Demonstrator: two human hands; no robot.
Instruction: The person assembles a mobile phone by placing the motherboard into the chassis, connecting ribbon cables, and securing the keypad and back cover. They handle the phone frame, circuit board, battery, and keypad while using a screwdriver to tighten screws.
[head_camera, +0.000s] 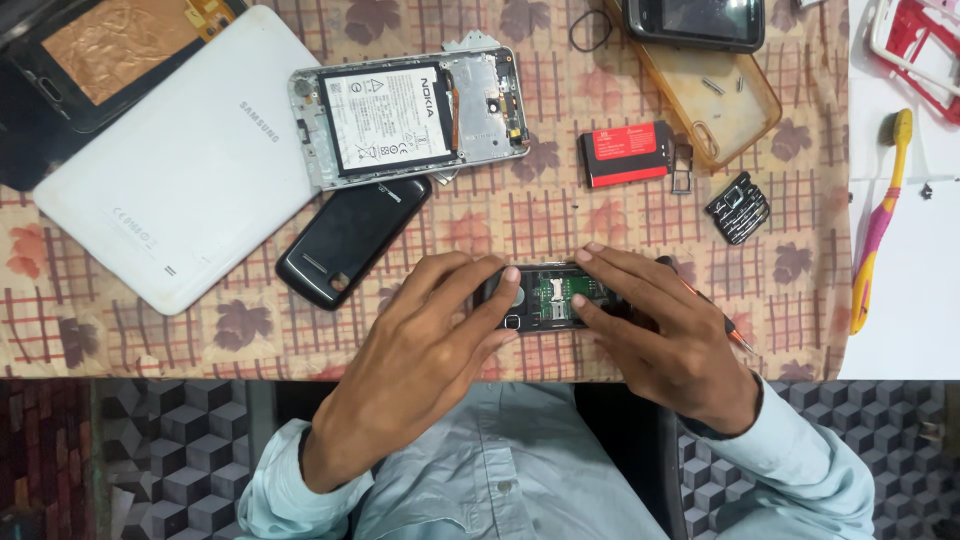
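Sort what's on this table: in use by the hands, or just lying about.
In use:
left hand and right hand, both gripping the open phone
screwdriver under the right hand

Lying about:
white tablet
opened smartphone
black cover
red battery
keypad
clear case
toothbrush

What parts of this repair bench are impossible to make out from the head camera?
- Small open phone: both ends covered by the left hand and right hand.
- Screwdriver: only its tip shows past the right hand.
- Red frame: cut off by the right edge.
- Dark phone: cut off by the top edge.
- Loose keypad: keys too small to read.
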